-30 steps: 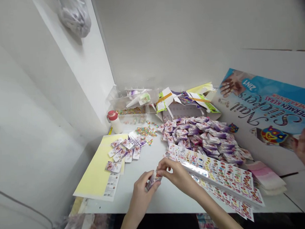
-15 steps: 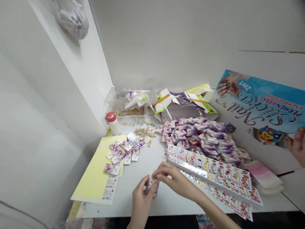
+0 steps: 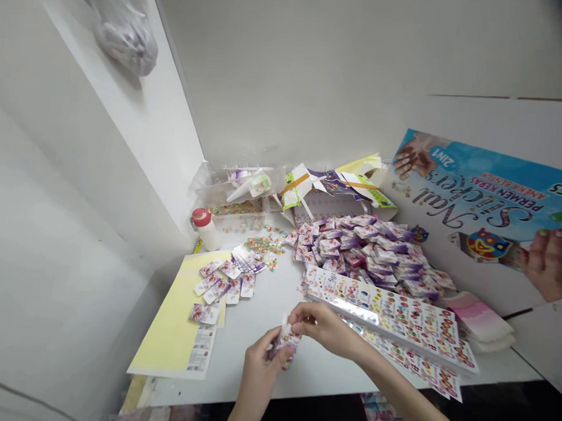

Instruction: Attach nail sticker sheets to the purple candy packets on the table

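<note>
1. The white desk (image 3: 314, 381) spans the view ahead of the grips, with its near edge just below them and white walls behind it.
2. Far right of the grips, a blue-and-white printed poster board (image 3: 474, 191) leans against the wall. Another person's hand (image 3: 553, 265) lies at its lower right, apart from the two working arms.
3. Directly beyond the grips lies a heaped pile of purple-and-white card packets (image 3: 360, 244). Long glossy nail-sticker strips (image 3: 395, 323) lie just right of the right grip.
4. Up and left of the grips, a pale yellow paper sheet (image 3: 170, 337) carries small printed cards (image 3: 214, 286). Farther off stand a clear plastic tub (image 3: 237, 215) and a red-capped white bottle (image 3: 205, 228), near loose multicoloured candies (image 3: 264, 245).
5. A small printed packet (image 3: 284, 342) sits between the left grip (image 3: 259, 374) and the right grip (image 3: 324, 329), both closed narrowly upon it. Its long axis stands roughly upright, slightly tilted; the fingers hide part of it, and neither hand is clearly nearer.
6. Bare desk lies left of and below the grips; the nail-sticker strips limit room on the right.
</note>
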Demonstrator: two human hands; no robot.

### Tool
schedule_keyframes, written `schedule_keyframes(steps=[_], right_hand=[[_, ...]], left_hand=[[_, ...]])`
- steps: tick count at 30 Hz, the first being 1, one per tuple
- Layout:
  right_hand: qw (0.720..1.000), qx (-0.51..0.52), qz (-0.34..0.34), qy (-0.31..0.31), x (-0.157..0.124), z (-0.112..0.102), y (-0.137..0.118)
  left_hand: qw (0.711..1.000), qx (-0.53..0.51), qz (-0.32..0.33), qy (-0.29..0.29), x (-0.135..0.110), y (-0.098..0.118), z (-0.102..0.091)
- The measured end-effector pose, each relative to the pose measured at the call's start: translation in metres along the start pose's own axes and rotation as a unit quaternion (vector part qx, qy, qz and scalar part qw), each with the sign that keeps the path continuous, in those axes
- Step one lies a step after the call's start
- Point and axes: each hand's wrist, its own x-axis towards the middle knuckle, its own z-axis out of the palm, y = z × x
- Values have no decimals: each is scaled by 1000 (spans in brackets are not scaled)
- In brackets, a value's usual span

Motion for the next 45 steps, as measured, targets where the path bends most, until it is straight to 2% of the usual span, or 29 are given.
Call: schedule_keyframes(steps=[2, 8, 13, 15, 17, 22, 25, 27, 29, 32, 34, 36, 40, 42, 45], right_hand=[[999, 29, 8, -15, 0, -1, 3], [998, -50, -13, 46, -5, 2, -1], [995, 96, 22, -20, -5, -8, 3], [992, 119, 26, -30, -6, -10, 5], [995, 95, 19, -20, -8, -8, 6], [998, -55, -10, 36, -19, -1, -6], [994, -89, -45, 46, -23, -5, -15], [997, -46, -37, 42, -22, -8, -16], [998, 60, 17, 29, -19, -9, -14], [958, 265, 106, -1, -15, -4, -6], [934, 336, 121, -6, -14, 1, -1], [940, 327, 94, -4, -14, 5, 2], [975, 222, 10, -6, -13, 3, 1], [980, 198, 11, -4, -13, 1, -2], [978, 199, 67, 10, -12, -1, -5]], left_hand=[[1000, -18, -10, -10, -2, 4, 1], [1000, -10, -13, -12, -4, 6, 3], [999, -13, -7, -51, -4, 12, 2], [998, -11, -3, -63, -3, 12, 2], [998, 1, 4, -69, -2, 10, 2], [997, 35, 28, -61, 1, 6, 1], [999, -14, 14, -38, 0, 9, 4], [998, -60, 15, -25, -1, 11, 7], [995, -84, 36, -27, -3, 11, 10], [992, -91, 73, -45, -4, 9, 13], [991, -95, 76, -54, -2, 7, 13], [991, -96, 65, -61, 0, 6, 11], [994, -82, 57, -45, 2, 9, 6], [995, -74, 51, -37, 1, 11, 5], [996, -74, 33, -39, 0, 13, 5]])
